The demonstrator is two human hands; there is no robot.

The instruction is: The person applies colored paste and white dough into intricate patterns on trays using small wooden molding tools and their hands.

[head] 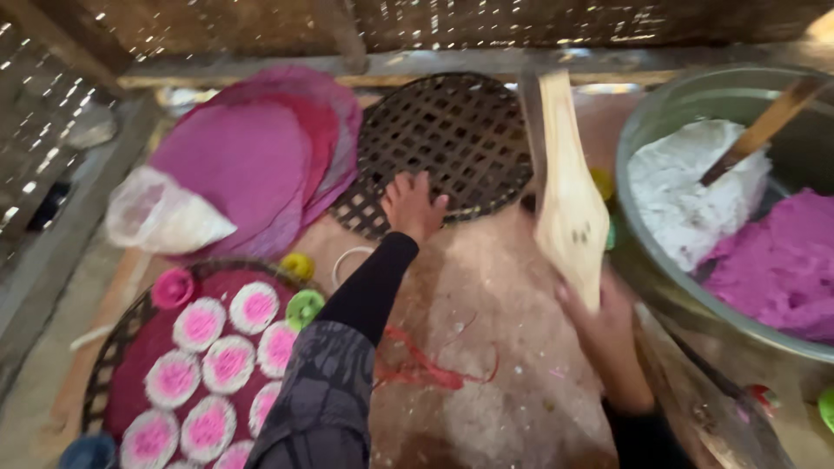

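My left hand (411, 205) reaches forward, fingers spread, resting on the near edge of a dark round woven tray (452, 139). My right hand (608, 326) grips the lower end of a pale wooden paddle (569, 200) that stands upright. A flour-dusted work surface (486, 347) lies between my arms, with a red string (434, 373) on it.
A large metal bowl (643, 252) at right holds white dough (686, 191), purple dough (782, 269) and a wooden stick (764, 126). At left are stacked purple discs (261, 156), a plastic bag (161, 213), and a tray (109, 365) of several pink-and-white round cakes (200, 326). Small coloured moulds (304, 306) lie nearby.
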